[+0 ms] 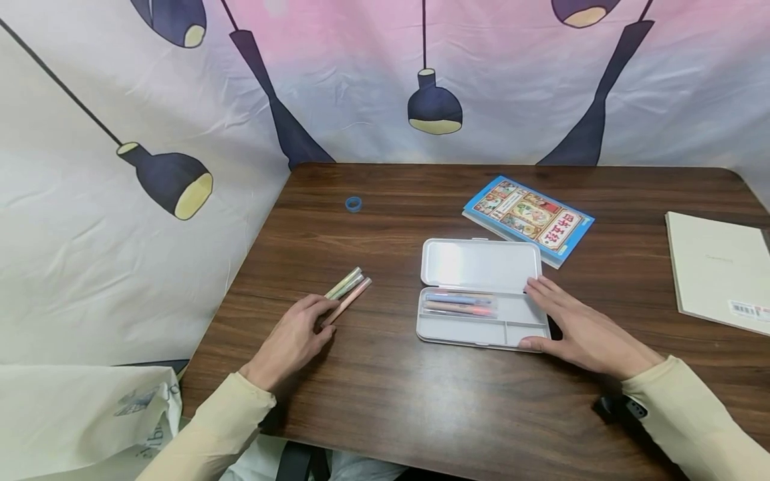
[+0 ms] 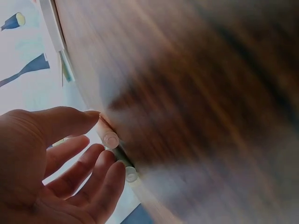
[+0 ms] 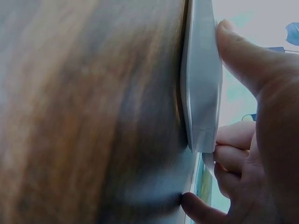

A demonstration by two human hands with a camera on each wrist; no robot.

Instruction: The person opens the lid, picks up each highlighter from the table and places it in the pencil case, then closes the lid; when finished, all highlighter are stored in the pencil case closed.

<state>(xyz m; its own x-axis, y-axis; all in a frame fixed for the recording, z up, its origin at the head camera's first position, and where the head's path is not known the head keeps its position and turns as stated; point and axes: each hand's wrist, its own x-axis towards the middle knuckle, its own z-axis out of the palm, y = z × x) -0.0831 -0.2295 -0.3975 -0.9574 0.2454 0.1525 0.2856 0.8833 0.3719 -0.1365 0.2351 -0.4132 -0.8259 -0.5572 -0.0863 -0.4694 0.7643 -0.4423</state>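
Note:
A pink pen (image 1: 351, 298) lies on the table beside light green and pale pens (image 1: 345, 283). My left hand (image 1: 293, 342) is at their near end, with thumb and fingers on either side of the pink pen, pinching it. In the left wrist view, the round pen ends show by the fingertips. An open white pencil case (image 1: 463, 334) lies flat, its lid (image 1: 481, 262) folded back. Several pens (image 1: 460, 304) sit in its long compartment in a clear sleeve. My right hand (image 1: 586, 329) rests at its right end, thumb on the front corner, fingers extended by the lid.
Behind the case lies a blue-covered book (image 1: 529, 217), partly under the lid. A blue tape roll (image 1: 353, 204) is at the back left. A pale notebook (image 1: 718, 270) lies at the right edge. A white bag (image 1: 84, 417) hangs left of the table (image 1: 385, 394).

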